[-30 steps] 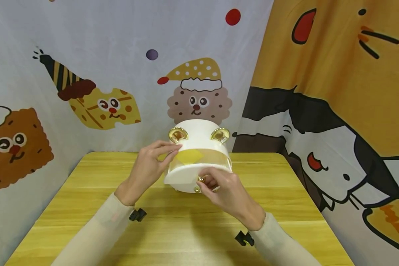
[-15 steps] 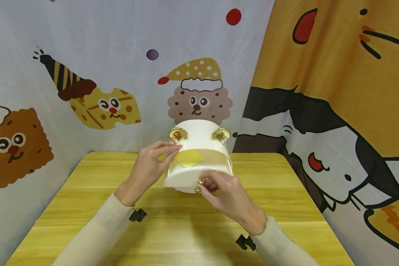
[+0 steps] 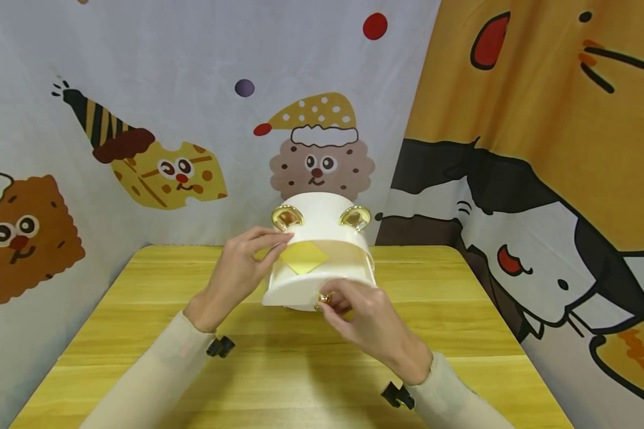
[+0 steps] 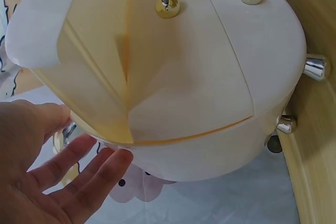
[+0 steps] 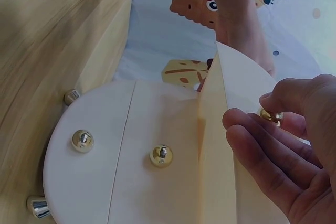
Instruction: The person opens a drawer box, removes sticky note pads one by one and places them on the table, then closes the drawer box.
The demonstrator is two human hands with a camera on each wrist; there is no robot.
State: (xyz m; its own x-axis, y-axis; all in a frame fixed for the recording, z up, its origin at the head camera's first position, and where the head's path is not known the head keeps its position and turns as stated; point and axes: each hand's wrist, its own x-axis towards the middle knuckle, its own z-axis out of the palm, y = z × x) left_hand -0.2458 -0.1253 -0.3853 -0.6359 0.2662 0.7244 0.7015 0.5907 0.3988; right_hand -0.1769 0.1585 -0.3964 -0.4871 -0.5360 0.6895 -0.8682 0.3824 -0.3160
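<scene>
The right hand (image 3: 372, 316) pinches a gold knob (image 5: 271, 115); the left (image 3: 236, 273), fingers loosely extended, touches the left edge of the box (image 3: 322, 214), near the far edge of the table (image 3: 268, 369), before printed cloth (image 3: 182, 47).

No text, labels, brands, numbers or signs are legible in the head, left wrist or right wrist view.
</scene>
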